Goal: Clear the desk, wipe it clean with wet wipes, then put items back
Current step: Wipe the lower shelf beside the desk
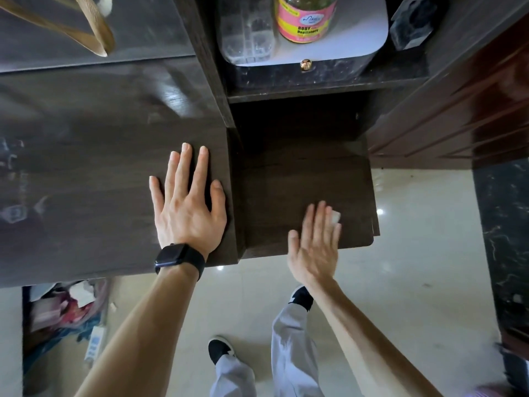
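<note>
A wipe is pressed flat under the right hand, whose fingers are held straight and close together, with the thumb set apart. Only a small white corner of the wipe is seen past the fingertips; the rest is hidden beneath the palm. The hand is blurred, so the contact under it cannot be made out in detail. Wipe and hand lie on the near right part of a low shelf, a dark wooden surface set below the desk and just to its right.

The left hand is laid palm down on the desk near its right edge, fingers spread and straight, nothing held. A black watch is worn on that wrist. Faint reflections are seen on the glossy desk top to the left, too smeared to identify.

Further back, a bottle with a pink and yellow label is cut off at the top edge, as is a clear organiser beside it; both stand on a white tray. A gold knob is seen below the tray. A dark block sits to the right. A curved wooden piece is cropped at the upper left.

Below, a pale floor is shown, with clutter and a power strip partly hidden under the desk.
</note>
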Demonstrator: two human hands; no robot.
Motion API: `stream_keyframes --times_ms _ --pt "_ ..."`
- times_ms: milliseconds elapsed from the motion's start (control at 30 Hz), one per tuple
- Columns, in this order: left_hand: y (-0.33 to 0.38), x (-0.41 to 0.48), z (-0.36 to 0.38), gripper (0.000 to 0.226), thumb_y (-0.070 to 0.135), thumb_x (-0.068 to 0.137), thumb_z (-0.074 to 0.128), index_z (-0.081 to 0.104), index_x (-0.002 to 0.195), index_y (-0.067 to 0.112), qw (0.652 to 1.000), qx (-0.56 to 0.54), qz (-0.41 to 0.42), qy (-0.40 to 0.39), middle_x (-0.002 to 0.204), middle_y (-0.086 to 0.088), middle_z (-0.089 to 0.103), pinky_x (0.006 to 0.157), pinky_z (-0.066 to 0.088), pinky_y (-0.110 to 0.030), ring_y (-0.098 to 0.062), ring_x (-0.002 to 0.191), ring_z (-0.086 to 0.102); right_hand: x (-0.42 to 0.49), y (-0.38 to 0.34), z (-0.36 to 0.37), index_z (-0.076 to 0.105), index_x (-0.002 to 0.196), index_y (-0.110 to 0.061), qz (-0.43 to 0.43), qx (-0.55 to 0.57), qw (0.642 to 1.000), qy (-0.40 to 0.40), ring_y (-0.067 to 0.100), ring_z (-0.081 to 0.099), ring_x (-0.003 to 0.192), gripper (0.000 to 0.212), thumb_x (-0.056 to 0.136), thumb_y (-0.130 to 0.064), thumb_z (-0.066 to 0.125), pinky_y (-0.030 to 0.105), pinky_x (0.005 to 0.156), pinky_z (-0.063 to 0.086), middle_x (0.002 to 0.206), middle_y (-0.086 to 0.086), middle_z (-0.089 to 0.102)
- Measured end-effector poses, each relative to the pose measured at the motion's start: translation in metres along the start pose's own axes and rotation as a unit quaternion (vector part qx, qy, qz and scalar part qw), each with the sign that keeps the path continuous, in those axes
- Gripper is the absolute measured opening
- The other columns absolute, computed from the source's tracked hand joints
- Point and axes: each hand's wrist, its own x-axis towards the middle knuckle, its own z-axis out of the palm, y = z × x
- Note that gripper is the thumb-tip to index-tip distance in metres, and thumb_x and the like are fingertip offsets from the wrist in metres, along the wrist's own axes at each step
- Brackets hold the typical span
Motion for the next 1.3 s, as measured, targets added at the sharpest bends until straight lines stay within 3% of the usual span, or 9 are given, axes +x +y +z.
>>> stream_keyframes --times_ms 133,333,400,500,667,800,967,1067,1300 --pt "-0.001 -0.001 0.001 0.054 0.038 0.102 0.037 0.027 0.155 0.031 1.0 0.001 0.0 0.004 0.164 0.006 0.019 0.123 0.007 -0.051 -0.014 0.152 0.01 0.028 -0.061 0.009 0.015 0.158 -0.011 -0.251 -0.019 0.967 -0.051 0.019 0.001 0.154 0.062 0.104 -0.036 0.03 0.048 0.124 0.011 0.166 0.006 0.009" --pt "0.0 0.0 0.001 0.054 0.039 0.101 0.036 0.028 0.155 0.031 1.0 0.002 -0.002 0.005 0.164 0.006 0.02 0.123 0.008 -0.051 -0.013 0.152 0.01 0.105 -0.052 -0.004 0.002 0.159 -0.018 -0.357 -0.08 0.925 -0.106 0.012 -0.01 0.153 0.061 0.105 -0.042 0.019 0.045 0.124 0.0 0.167 -0.003 -0.002" --pt "0.0 0.0 0.0 0.055 0.04 0.101 0.035 0.028 0.155 0.031 1.0 0.002 -0.004 0.002 0.164 0.006 0.019 0.123 0.008 -0.05 -0.013 0.152 0.01 0.118 -0.053 -0.009 0.002 0.159 -0.018 -0.282 -0.056 0.954 -0.087 0.012 -0.01 0.153 0.061 0.104 -0.04 0.02 0.048 0.124 0.002 0.167 -0.003 -0.003" --pt "0.001 0.001 -0.002 0.055 0.041 0.101 0.033 0.026 0.155 0.032 1.0 0.006 -0.006 -0.003 0.164 0.007 0.018 0.123 0.005 -0.049 -0.012 0.152 0.008 0.123 -0.04 -0.011 -0.001 0.158 -0.015 -0.044 -0.01 0.999 -0.025 0.017 -0.01 0.153 0.063 0.105 -0.042 0.016 0.049 0.124 -0.004 0.167 0.002 -0.006" --pt "0.0 0.001 -0.002 0.055 0.04 0.102 0.035 0.024 0.156 0.033 1.0 0.006 -0.006 -0.015 0.165 0.009 0.016 0.124 0.003 -0.048 -0.011 0.153 0.005 0.06 0.017 -0.01 0.009 0.157 -0.003 0.225 0.026 0.971 0.072 0.032 0.005 0.153 0.069 0.104 -0.043 0.029 0.054 0.122 0.011 0.165 0.019 0.008" --pt "0.001 0.001 -0.002 0.055 0.039 0.103 0.037 0.024 0.156 0.034 1.0 0.002 -0.009 -0.02 0.165 0.008 0.015 0.123 0.004 -0.05 -0.012 0.153 0.005 0.027 0.011 -0.006 0.011 0.156 0.0 0.201 0.014 0.979 0.036 0.037 0.005 0.152 0.069 0.103 -0.041 0.029 0.056 0.122 0.011 0.163 0.026 0.008" --pt "0.0 0.001 -0.001 0.054 0.04 0.103 0.035 0.024 0.155 0.034 1.0 0.006 -0.008 -0.017 0.165 0.008 0.015 0.123 0.005 -0.05 -0.011 0.153 0.005 0.069 -0.035 -0.005 -0.009 0.157 -0.012 -0.045 -0.035 0.997 -0.05 0.021 -0.019 0.151 0.067 0.103 -0.045 0.012 0.048 0.123 -0.007 0.165 0.009 -0.017" --pt "0.0 0.001 0.0 0.055 0.041 0.101 0.033 0.026 0.155 0.033 1.0 0.003 -0.009 -0.006 0.164 0.008 0.018 0.123 0.006 -0.05 -0.011 0.152 0.007 0.117 -0.043 -0.01 -0.006 0.157 -0.01 -0.141 -0.021 0.989 -0.043 0.019 -0.014 0.152 0.064 0.105 -0.042 0.013 0.047 0.124 -0.002 0.166 0.007 -0.01" --pt "0.0 0.0 0.0 0.055 0.042 0.101 0.032 0.027 0.155 0.034 1.0 0.003 -0.007 0.0 0.164 0.008 0.018 0.123 0.007 -0.048 -0.011 0.152 0.008 0.144 0.026 -0.025 0.001 0.158 -0.009 0.126 0.015 0.99 0.054 0.025 -0.003 0.154 0.068 0.104 -0.047 0.016 0.047 0.123 -0.003 0.167 0.01 -0.001"
